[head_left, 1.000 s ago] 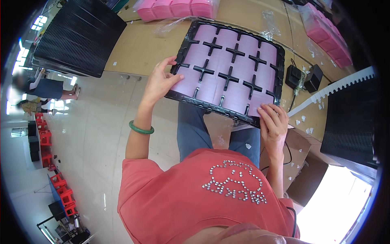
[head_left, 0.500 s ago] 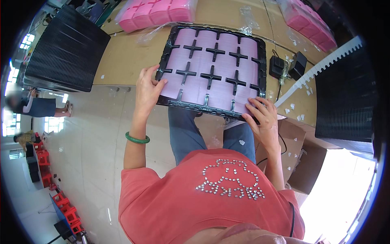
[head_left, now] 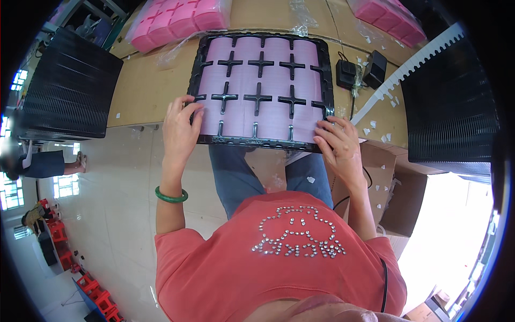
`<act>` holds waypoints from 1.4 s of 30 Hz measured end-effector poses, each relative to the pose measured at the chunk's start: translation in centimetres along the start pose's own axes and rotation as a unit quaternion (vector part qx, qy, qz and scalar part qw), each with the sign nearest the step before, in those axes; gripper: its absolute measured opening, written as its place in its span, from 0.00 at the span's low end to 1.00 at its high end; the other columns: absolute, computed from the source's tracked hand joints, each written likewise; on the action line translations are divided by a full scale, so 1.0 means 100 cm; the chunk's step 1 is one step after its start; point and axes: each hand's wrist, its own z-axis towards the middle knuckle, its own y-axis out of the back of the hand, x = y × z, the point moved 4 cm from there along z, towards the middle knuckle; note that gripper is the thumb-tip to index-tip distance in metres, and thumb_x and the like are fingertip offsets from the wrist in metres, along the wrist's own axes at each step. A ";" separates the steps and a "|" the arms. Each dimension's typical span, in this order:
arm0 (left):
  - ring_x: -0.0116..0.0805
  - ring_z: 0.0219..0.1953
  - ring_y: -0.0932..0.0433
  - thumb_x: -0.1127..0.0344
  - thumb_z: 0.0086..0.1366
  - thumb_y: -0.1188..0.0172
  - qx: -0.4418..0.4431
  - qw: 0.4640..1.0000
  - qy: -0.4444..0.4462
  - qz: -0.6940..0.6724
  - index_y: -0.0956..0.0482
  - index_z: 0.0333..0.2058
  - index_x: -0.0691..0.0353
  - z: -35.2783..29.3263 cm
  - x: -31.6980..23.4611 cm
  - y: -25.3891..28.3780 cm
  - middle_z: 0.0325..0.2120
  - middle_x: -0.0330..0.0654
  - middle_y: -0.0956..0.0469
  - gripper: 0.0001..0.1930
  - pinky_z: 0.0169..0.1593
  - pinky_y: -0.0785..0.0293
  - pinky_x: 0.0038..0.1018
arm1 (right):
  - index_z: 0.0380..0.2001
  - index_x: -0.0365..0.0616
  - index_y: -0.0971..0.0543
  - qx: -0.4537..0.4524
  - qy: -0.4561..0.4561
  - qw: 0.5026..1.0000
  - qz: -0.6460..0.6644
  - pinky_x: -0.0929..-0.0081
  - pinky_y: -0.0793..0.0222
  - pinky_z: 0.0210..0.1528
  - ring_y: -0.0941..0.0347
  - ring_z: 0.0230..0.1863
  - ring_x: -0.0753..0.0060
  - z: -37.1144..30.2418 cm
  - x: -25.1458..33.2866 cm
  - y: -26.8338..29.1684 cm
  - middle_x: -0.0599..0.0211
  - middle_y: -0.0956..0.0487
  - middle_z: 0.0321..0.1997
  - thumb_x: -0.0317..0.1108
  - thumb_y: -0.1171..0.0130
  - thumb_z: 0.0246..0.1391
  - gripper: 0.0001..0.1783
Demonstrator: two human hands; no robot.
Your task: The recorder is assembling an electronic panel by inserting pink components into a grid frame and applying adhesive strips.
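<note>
A black plastic tray (head_left: 257, 143) with raised cross-shaped dividers lies at the near edge of the cardboard-covered table. Pale pink thin sheets (head_left: 263, 80) fill its compartments. My left hand (head_left: 182, 126) grips the tray's left rim, fingers bent and the thumb near the sheets. At the near right corner my right hand (head_left: 339, 142) holds the rim, with its fingers over the corner and its thumb at the front edge. The undersides of the tray and some fingertips are hidden.
Tall black tray stacks (head_left: 70, 86) (head_left: 448, 102) stand left and right. Plastic-wrapped pink packs (head_left: 179, 21) (head_left: 389, 19) lie at the back. Right of the tray are black power adapters (head_left: 346, 74), a white toothed strip (head_left: 410, 72) and paper scraps. An open cardboard box (head_left: 405, 206) sits below.
The view has turned slightly, so the tray and table appear shifted left and the tray looks more level. Both hands stay at the tray's rim, with only small shifts of the fingers.
</note>
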 end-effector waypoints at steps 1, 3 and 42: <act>0.44 0.45 0.24 0.69 0.60 0.37 -0.007 0.999 -0.032 -0.010 0.16 0.37 0.61 0.007 -0.007 0.000 0.44 0.41 0.23 0.07 0.48 0.27 0.36 | 0.41 0.43 0.16 -0.005 0.008 1.000 0.002 0.50 0.39 0.64 0.29 0.57 0.55 0.006 -0.003 0.004 0.65 0.18 0.48 0.36 0.37 0.56 0.11; 0.44 0.45 0.25 0.69 0.59 0.36 -0.017 0.998 -0.064 -0.020 0.16 0.38 0.61 0.024 -0.018 -0.002 0.43 0.42 0.23 0.08 0.49 0.27 0.37 | 0.41 0.43 0.17 -0.010 0.017 1.000 0.002 0.52 0.37 0.63 0.28 0.57 0.55 0.023 -0.011 0.009 0.64 0.18 0.47 0.35 0.38 0.57 0.11; 0.45 0.67 0.37 0.49 0.74 0.62 0.153 0.943 -0.194 0.225 0.29 0.61 0.65 0.145 0.045 -0.091 0.65 0.49 0.34 0.29 0.70 0.48 0.50 | 0.48 0.45 0.17 0.060 0.074 0.977 -0.189 0.55 0.50 0.74 0.35 0.67 0.63 0.171 -0.115 -0.063 0.68 0.21 0.58 0.27 0.47 0.51 0.20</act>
